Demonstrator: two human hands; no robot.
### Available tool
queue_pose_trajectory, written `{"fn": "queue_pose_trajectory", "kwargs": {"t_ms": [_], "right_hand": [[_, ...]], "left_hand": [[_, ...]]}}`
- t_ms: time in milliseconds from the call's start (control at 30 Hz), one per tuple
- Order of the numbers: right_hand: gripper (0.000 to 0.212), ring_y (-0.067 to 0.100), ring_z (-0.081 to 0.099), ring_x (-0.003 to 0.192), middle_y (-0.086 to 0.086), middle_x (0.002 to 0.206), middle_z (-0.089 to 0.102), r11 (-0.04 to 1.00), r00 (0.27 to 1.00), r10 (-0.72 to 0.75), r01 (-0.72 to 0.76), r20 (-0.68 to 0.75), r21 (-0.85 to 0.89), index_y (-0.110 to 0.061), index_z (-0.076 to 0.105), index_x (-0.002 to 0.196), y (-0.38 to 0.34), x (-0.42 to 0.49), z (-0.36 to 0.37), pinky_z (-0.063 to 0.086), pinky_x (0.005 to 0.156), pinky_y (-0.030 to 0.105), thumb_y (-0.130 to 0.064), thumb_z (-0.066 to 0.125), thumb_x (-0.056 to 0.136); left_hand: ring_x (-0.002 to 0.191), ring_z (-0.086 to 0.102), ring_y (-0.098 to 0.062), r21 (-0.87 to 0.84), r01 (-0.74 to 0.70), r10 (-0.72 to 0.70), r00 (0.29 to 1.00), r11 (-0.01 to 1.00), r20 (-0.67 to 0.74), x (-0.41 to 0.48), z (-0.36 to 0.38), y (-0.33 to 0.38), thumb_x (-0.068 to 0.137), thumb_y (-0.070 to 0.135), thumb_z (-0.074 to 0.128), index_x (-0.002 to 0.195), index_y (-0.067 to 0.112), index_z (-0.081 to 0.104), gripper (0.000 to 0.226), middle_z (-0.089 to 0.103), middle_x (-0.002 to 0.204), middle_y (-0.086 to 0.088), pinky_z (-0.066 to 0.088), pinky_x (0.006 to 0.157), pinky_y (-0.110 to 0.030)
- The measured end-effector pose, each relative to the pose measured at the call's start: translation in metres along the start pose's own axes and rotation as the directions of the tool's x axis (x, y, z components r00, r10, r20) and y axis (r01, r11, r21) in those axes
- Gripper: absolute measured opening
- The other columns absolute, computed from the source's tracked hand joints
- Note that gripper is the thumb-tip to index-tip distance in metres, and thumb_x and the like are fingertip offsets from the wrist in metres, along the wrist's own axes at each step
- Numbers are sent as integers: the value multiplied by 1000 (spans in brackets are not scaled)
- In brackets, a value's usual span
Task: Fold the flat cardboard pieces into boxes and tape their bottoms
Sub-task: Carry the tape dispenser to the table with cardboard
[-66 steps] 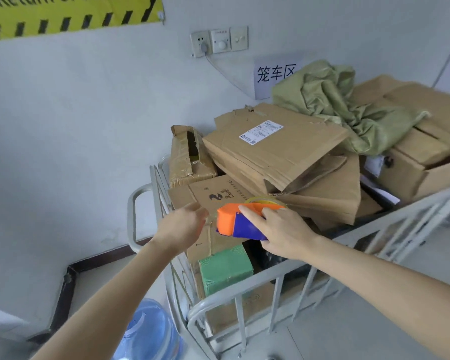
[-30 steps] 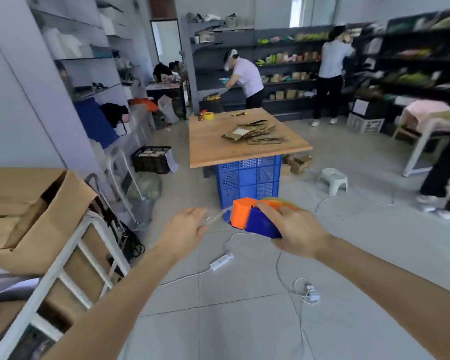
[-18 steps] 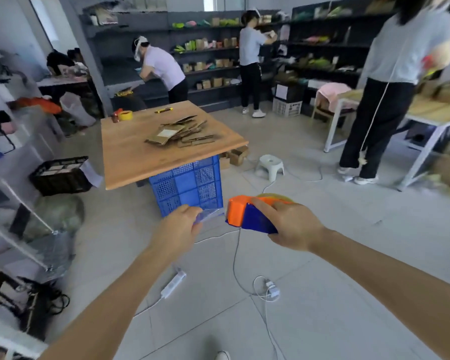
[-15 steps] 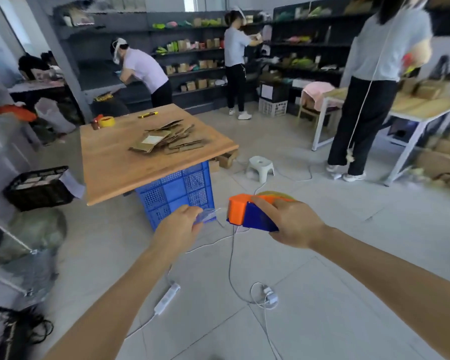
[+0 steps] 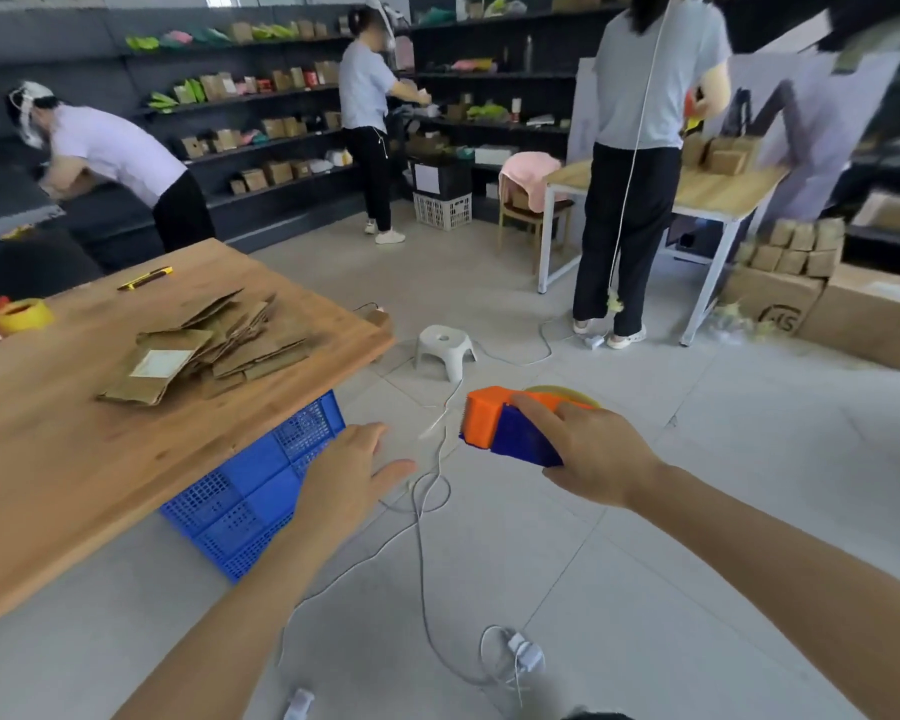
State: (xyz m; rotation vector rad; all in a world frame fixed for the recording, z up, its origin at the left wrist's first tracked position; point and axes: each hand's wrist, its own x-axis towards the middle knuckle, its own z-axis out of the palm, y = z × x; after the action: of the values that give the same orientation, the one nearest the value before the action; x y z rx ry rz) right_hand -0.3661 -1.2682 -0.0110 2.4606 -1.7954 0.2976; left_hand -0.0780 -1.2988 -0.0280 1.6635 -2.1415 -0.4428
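On the wooden table (image 5: 74,459), the flat cardboard pieces (image 5: 204,345) lie in a loose heap, its long axis running diagonally toward the table's far right corner. My left hand (image 5: 352,478), slack and empty, hangs just off the table's right edge, so it is the nearer one; the heap lies ahead and left of it. My right hand (image 5: 593,454), farther from the table, grips the tape dispenser (image 5: 505,428). A blue crate (image 5: 250,491) sits under the table; cables (image 5: 422,537) trail over the tiled floor (image 5: 697,511) beside it.
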Motion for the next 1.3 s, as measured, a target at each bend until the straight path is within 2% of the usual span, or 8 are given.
{"fn": "queue_pose_trajectory", "kwargs": {"t_ms": [200, 333, 467, 667, 800, 1033, 1167, 1300], "right_hand": [[80, 22, 57, 102, 1, 120, 57, 1000, 1000, -6, 6, 4, -5, -32, 12, 151, 84, 88, 27, 48, 73, 28, -27, 59, 86], [81, 25, 57, 104, 2, 120, 58, 998, 998, -64, 64, 3, -23, -32, 13, 151, 151, 158, 48, 52, 76, 32, -27, 59, 84], [81, 24, 58, 96, 4, 116, 58, 986, 986, -162, 163, 29, -23, -30, 10, 151, 216, 243, 57, 52, 73, 32, -25, 57, 86], [82, 25, 56, 106, 0, 127, 56, 967, 967, -254, 254, 14, 9, -29, 17, 149, 278, 357, 63, 41, 67, 26, -19, 61, 81], [82, 25, 57, 103, 0, 125, 57, 955, 955, -295, 295, 29, 17, -30, 18, 149, 296, 421, 76, 40, 65, 26, -20, 61, 80], [79, 26, 53, 112, 1, 125, 55, 946, 946, -323, 323, 15, -24, -28, 16, 151, 310, 550, 94, 34, 69, 25, -22, 60, 85], [80, 28, 52, 113, 2, 128, 55, 945, 945, -327, 327, 30, 9, -29, 18, 149, 311, 636, 108, 48, 74, 30, -21, 61, 82], [83, 28, 55, 106, 3, 120, 57, 937, 936, -349, 349, 40, 19, -31, 15, 149, 307, 712, 118, 45, 69, 29, -26, 65, 83]], "left_hand": [[122, 46, -28, 92, 5, 1, 998, 996, -66, 110, 30, -4, 89, 48, 59, 137, 5, 45, 66, 52, 127, -13, 40, 100, -36], [133, 34, -30, 214, 13, 4, 997, 977, -79, 190, 51, 5, 77, 66, 44, 146, 10, 34, 89, 38, 146, -12, 33, 109, -46], [134, 31, -31, 360, 98, -59, 991, 928, -116, 275, 71, 33, 70, 72, 33, 143, 15, 37, 92, 37, 145, -10, 29, 109, -47], [137, 28, -31, 481, 205, -139, 976, 853, -169, 374, 72, 46, 72, 71, 25, 145, 18, 37, 91, 37, 146, -11, 20, 108, -41], [144, 15, -27, 523, 250, -205, 968, 815, -143, 428, 76, 26, 80, 66, 36, 149, 24, 27, 81, 28, 152, -6, 16, 114, -41], [142, 23, -28, 482, 314, -236, 947, 818, -216, 544, 75, -29, 84, 56, 53, 142, 17, 41, 71, 38, 147, -9, 21, 112, -43], [146, 12, -26, 440, 315, -258, 948, 841, -185, 613, 62, -65, 91, 53, 51, 149, 16, 29, 73, 25, 155, -8, 11, 115, -41], [143, 21, -29, 412, 340, -269, 937, 846, -222, 667, 48, -92, 88, 47, 58, 144, 12, 39, 69, 33, 151, -11, 16, 114, -41]]}}
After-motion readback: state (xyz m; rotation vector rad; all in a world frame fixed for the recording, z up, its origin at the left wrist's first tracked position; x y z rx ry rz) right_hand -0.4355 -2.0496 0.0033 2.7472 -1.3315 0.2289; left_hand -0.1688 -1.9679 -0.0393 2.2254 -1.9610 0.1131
